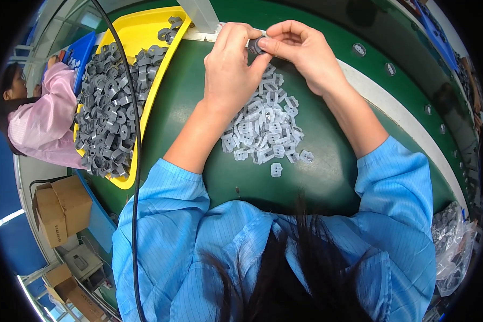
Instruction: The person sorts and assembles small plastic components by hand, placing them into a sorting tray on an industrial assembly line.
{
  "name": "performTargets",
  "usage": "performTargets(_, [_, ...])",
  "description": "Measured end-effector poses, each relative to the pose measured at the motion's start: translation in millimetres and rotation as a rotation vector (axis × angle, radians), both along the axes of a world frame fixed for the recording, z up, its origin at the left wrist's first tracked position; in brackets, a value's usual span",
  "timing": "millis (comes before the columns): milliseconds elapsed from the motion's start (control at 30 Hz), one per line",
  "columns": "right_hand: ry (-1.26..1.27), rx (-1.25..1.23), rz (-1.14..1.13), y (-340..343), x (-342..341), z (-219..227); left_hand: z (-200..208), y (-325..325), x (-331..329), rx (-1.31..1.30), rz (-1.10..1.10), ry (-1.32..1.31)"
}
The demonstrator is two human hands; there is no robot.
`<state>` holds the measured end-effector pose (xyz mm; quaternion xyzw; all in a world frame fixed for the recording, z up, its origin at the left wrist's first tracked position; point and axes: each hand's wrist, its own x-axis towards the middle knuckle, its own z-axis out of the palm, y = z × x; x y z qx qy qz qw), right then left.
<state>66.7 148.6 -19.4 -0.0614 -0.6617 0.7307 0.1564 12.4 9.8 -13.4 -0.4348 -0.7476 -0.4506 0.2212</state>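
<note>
Between my two hands, over the far part of the green table (182,96), is a small round dark grey plastic part (256,46). The fingers of my left hand (232,64) are closed around it from the left. From the right, the thumb and fingers of my right hand (306,53) pinch at its edge. A loose pile of small translucent white plastic pieces (263,129) lies below my hands, with one white piece (276,169) apart at the near side. To the left stands a yellow tray (166,64) with many similar grey parts (112,107).
A black cable (136,177) hangs down across the left side. Past a pale rail (397,115), a green belt (381,70) carries several spaced parts. Cardboard boxes (64,209) stand at left, near another person in pink (45,118). A clear plastic bag (453,249) lies at right.
</note>
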Motion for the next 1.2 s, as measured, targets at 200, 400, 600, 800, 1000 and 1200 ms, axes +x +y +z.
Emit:
performTargets(200, [-0.180, -0.209, 0.372, 25, 1, 9, -1, -2, 0, 0.015, -0.140, -0.069])
performTargets(400, [-0.267, -0.015, 0.522, 35, 3, 22, 5, -11, -7, -0.105, -0.250, -0.151])
performTargets(600, [-0.265, 0.531, 0.309, 20, 9, 34, 4, -11, -6, -0.133, -0.234, -0.023])
performTargets(800, [-0.202, -0.182, 0.423, 41, 4, 29, 3, -6, -11, 0.105, -0.140, -0.035])
performTargets(1000, [-0.173, -0.174, 0.293, 27, 5, 26, 1, -5, -7, 0.109, -0.114, -0.086])
performTargets(1200, [-0.023, 0.309, 0.061, 4, 7, 28, 1, -1, -3, 0.082, -0.068, -0.053])
